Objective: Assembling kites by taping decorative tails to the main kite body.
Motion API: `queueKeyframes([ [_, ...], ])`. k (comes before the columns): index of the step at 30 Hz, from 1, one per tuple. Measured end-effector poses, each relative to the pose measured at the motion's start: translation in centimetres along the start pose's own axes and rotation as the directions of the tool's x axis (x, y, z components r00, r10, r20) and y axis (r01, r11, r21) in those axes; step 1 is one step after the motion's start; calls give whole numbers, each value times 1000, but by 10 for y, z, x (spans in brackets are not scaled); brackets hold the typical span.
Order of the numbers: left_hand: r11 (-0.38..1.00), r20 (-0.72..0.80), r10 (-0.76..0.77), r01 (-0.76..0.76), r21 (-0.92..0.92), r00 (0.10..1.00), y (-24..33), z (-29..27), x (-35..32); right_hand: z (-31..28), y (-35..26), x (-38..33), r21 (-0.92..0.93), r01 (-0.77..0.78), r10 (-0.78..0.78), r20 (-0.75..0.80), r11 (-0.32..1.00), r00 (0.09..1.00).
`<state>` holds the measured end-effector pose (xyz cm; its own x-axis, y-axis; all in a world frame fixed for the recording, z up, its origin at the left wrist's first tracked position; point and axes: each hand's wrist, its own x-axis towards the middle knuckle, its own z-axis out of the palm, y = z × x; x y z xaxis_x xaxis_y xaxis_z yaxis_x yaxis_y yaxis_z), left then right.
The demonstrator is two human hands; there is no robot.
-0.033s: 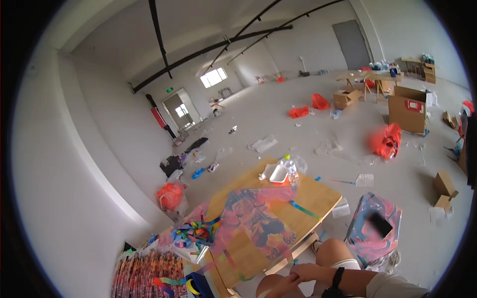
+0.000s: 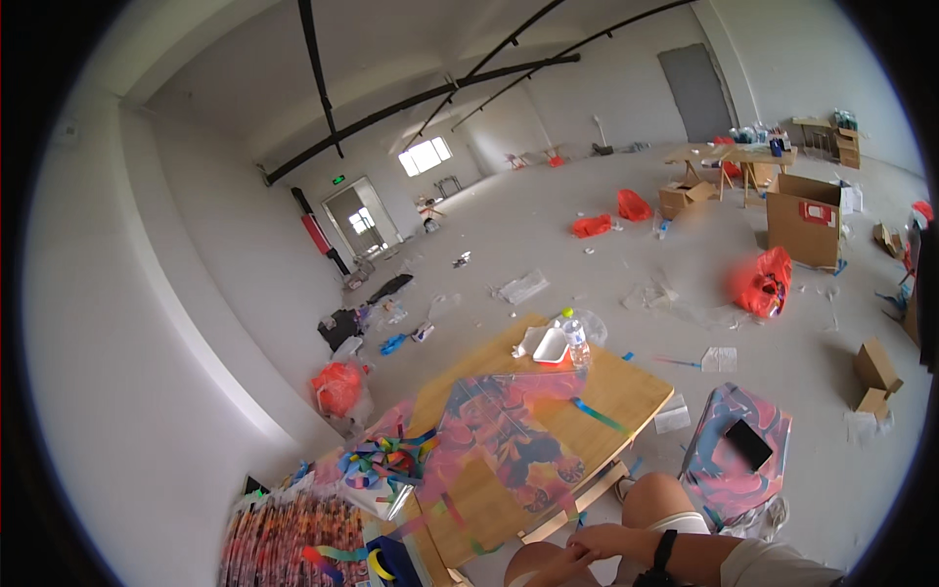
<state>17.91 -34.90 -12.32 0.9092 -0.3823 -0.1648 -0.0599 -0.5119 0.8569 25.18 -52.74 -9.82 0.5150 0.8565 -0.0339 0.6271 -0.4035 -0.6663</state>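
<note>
My right hand lies against my left hand low in the view, over my bare knees. Their fingers look folded in and pressed together, and no object shows in them. Part of the left hand is hidden beneath the right. A dark band circles my right wrist. Closest ahead is a wooden table, partly covered by a pink and blue patterned sheet. A heap of rainbow-coloured ribbons sits at its left end. On its far end stand a white tray and a clear bottle.
Right of my knees, a black phone rests on a patterned stool. Patterned packets are stacked at lower left. Red bags, cardboard boxes and plastic scraps lie over the grey floor. A wall runs along the left.
The whole view has shifted very slightly, and the phone looks sharper. My hands have stayed together in the same place.
</note>
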Motion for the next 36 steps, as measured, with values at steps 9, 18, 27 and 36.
queueKeyframes([
  [9, 962, 124, -41, 6, 273, 991, 32, 43, -52, 107, 66, -35, 573, -204, 24, 305, 793, 952],
  [18, 893, -9, -79, 74, 444, 997, 16, 39, -79, 91, 4, -46, 922, -167, 37, 164, 350, 986],
  [27, 879, 119, -214, 138, 456, 970, 67, 28, -84, 14, -41, -66, 869, -139, 117, 94, 476, 989],
  [36, 941, 119, -147, 102, 322, 982, 77, -20, -47, -19, -47, -45, 739, -212, 231, 79, 640, 970],
])
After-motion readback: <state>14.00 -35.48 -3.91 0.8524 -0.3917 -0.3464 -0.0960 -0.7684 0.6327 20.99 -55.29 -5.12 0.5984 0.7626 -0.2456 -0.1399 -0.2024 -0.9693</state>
